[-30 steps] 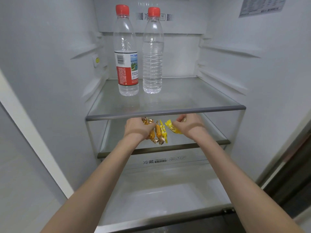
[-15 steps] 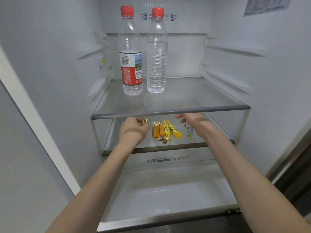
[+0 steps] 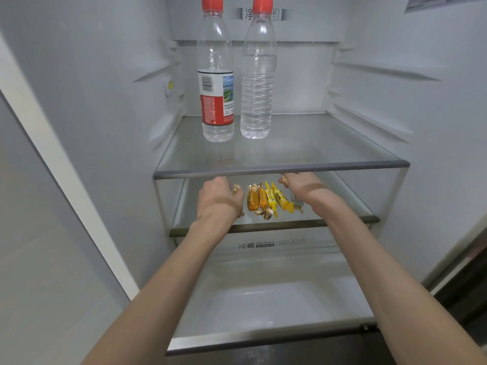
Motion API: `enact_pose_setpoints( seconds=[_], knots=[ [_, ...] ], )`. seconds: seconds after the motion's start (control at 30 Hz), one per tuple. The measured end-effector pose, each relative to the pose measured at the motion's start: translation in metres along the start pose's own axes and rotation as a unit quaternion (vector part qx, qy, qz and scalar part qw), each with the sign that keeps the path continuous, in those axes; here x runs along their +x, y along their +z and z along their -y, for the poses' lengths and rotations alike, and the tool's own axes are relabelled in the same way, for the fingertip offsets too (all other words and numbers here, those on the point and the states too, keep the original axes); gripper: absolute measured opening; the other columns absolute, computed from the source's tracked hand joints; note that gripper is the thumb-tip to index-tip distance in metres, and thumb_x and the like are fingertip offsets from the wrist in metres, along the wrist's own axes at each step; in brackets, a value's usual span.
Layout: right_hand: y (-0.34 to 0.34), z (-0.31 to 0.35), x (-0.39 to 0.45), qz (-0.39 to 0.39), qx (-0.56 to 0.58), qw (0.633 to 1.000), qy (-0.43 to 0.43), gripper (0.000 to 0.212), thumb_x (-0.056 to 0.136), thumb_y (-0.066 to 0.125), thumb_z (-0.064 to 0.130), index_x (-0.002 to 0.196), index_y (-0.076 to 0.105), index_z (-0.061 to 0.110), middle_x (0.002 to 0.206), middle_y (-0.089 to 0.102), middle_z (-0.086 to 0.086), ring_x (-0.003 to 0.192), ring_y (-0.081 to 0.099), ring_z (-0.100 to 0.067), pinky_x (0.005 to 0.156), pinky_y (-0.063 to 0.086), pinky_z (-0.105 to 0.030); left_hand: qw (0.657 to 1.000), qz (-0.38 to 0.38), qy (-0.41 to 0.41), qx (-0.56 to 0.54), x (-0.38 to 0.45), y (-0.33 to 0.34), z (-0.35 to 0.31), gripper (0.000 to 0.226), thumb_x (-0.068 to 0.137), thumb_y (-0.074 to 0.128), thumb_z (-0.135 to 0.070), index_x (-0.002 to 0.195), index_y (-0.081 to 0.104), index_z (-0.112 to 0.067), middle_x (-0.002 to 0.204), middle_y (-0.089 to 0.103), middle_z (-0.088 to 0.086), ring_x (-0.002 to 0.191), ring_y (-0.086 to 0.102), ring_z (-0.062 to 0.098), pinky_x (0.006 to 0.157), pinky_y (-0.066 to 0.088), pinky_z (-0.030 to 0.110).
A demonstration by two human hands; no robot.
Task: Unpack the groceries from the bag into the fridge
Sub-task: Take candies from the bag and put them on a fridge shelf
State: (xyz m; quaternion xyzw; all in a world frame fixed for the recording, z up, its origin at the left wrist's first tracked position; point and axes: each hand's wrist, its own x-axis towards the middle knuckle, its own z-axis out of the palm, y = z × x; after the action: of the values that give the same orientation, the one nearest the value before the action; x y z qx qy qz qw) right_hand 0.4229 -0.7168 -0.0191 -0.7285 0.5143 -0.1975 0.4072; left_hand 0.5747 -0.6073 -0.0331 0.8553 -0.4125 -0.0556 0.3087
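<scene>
We are looking into an open fridge (image 3: pixel 434 133) with smooth white plastic walls ribbed by moulded shelf rails. Two clear plastic water bottles stand upright on the upper glass shelf (image 3: pixel 303 151), just beside each other near its back left. The labelled bottle (image 3: pixel 217 75) on the left wears a red and white paper wrap with a barcode; the bare bottle (image 3: pixel 257 72) to its right shows horizontal ridges down its lower body. Both carry red screw caps.

Below, on the lower glass shelf (image 3: pixel 350 204) with its dark front trim, lie the candies — small twisted-end sweets set side by side. Two gold candies (image 3: pixel 257 200) in shiny crinkled foil sit at the left of the row, touching two yellow candies (image 3: pixel 276 200) with dark lettering on their wrappers.

Our left hand (image 3: pixel 217 198) reaches in under the upper shelf, knuckles up, fingers curled down over a gold foil candy (image 3: pixel 236 188) whose twisted end pokes out past the fingers; another scrap of foil shows beneath the heel of the hand. Our right hand (image 3: pixel 303 185) rests at the right end of the row, fingers mostly hidden behind the shelf edge, so we cannot tell how they lie. A pale wrapped candy (image 3: pixel 295 200) sits just under it.

Lower still is a frosted translucent drawer (image 3: pixel 271 299) with printed markings on its front.
</scene>
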Motion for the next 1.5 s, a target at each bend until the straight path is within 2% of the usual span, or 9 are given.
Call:
enact_pose_setpoints(
  seconds=[0.17, 0.27, 0.37, 0.5, 0.67, 0.83, 0.97, 1.1, 1.5],
  knots=[
    [0.004, 0.000, -0.008, -0.005, -0.027, 1.000, -0.013, 0.054, 0.111, 0.028, 0.038, 0.143, 0.048, -0.001, 0.149, 0.050, -0.024, 0.135, 0.047, -0.042, 0.113, 0.038, -0.054, 1.000, 0.000, -0.001, 0.000, -0.002, -0.003, 0.004, 0.036, 0.101, 0.054, -0.038, 0.094, 0.071, -0.006, 0.070, 0.058, 0.002, 0.062, 0.049, 0.014, 0.067, 0.044, 0.033],
    [-0.001, -0.009, -0.009, 0.048, 0.002, 0.999, -0.015, 0.046, 0.110, 0.027, 0.042, 0.146, 0.047, 0.020, 0.151, 0.047, -0.003, 0.139, 0.043, -0.022, 0.116, 0.031, -0.039, 1.000, 0.001, 0.009, -0.002, -0.005, -0.005, 0.007, 0.032, 0.101, 0.054, -0.040, 0.095, 0.067, -0.011, 0.081, 0.067, 0.005, 0.075, 0.061, 0.021, 0.071, 0.052, 0.036],
    [-0.005, -0.016, -0.014, 0.096, 0.062, 0.993, -0.016, 0.064, 0.105, 0.027, 0.055, 0.161, 0.029, 0.023, 0.166, 0.031, 0.006, 0.154, 0.026, -0.016, 0.128, 0.017, -0.046, 1.000, -0.005, 0.014, -0.007, -0.009, -0.007, 0.010, 0.030, 0.101, 0.053, -0.043, 0.099, 0.064, -0.015, 0.088, 0.069, 0.004, 0.087, 0.065, 0.025, 0.079, 0.057, 0.039],
    [-0.007, -0.011, -0.018, 0.036, 0.074, 0.997, -0.005, 0.066, 0.103, 0.031, 0.061, 0.160, 0.031, 0.027, 0.167, 0.031, 0.003, 0.154, 0.027, -0.021, 0.126, 0.020, -0.050, 0.998, -0.034, 0.036, -0.032, -0.014, -0.008, 0.014, 0.031, 0.100, 0.053, -0.041, 0.110, 0.067, -0.015, 0.098, 0.070, 0.003, 0.092, 0.064, 0.024, 0.078, 0.056, 0.037],
    [-0.017, -0.017, -0.050, -0.030, 0.017, 0.993, -0.110, 0.051, 0.109, 0.037, 0.046, 0.155, 0.041, 0.023, 0.158, 0.045, 0.002, 0.147, 0.040, -0.020, 0.111, 0.032, -0.034, 0.990, -0.063, 0.107, -0.069, -0.031, -0.012, 0.016, 0.039, 0.103, 0.053, -0.037, 0.131, 0.065, -0.013, 0.128, 0.066, 0.003, 0.119, 0.057, 0.024, 0.096, 0.049, 0.038],
    [-0.013, -0.034, -0.081, -0.085, -0.169, 0.963, -0.193, 0.053, 0.109, 0.039, 0.044, 0.154, 0.044, 0.017, 0.156, 0.049, -0.006, 0.146, 0.040, -0.024, 0.116, 0.030, -0.035, 0.987, -0.075, 0.138, -0.043, -0.065, -0.017, 0.016, 0.042, 0.104, 0.050, -0.036, 0.136, 0.062, -0.012, 0.136, 0.064, 0.007, 0.126, 0.056, 0.028, 0.103, 0.047, 0.043],
    [-0.008, -0.052, -0.104, -0.156, -0.350, 0.896, -0.226, 0.052, 0.107, 0.038, 0.047, 0.140, 0.057, 0.011, 0.140, 0.062, -0.011, 0.134, 0.051, -0.031, 0.112, 0.035, -0.043, 0.983, -0.076, 0.162, 0.030, -0.095, -0.014, 0.018, 0.043, 0.104, 0.049, -0.038, 0.138, 0.060, -0.014, 0.136, 0.064, 0.008, 0.125, 0.056, 0.030, 0.102, 0.045, 0.046],
    [-0.005, -0.061, -0.129, -0.198, -0.354, 0.880, -0.248, 0.060, 0.103, 0.028, 0.052, 0.131, 0.061, 0.011, 0.127, 0.068, -0.007, 0.127, 0.056, -0.030, 0.109, 0.036, -0.041, 0.979, -0.082, 0.177, 0.051, -0.122, -0.014, 0.019, 0.044, 0.104, 0.050, -0.039, 0.139, 0.058, -0.015, 0.130, 0.064, 0.005, 0.120, 0.057, 0.028, 0.100, 0.045, 0.044],
    [-0.004, -0.085, -0.237, -0.233, -0.338, 0.887, -0.214, 0.068, 0.103, 0.028, 0.057, 0.149, 0.050, 0.012, 0.150, 0.055, -0.007, 0.143, 0.046, -0.025, 0.121, 0.033, -0.043, 0.973, -0.068, 0.215, 0.053, -0.202, -0.025, 0.021, 0.047, 0.104, 0.050, -0.043, 0.142, 0.057, -0.017, 0.136, 0.064, 0.001, 0.128, 0.055, 0.026, 0.106, 0.045, 0.044]
  ],
)
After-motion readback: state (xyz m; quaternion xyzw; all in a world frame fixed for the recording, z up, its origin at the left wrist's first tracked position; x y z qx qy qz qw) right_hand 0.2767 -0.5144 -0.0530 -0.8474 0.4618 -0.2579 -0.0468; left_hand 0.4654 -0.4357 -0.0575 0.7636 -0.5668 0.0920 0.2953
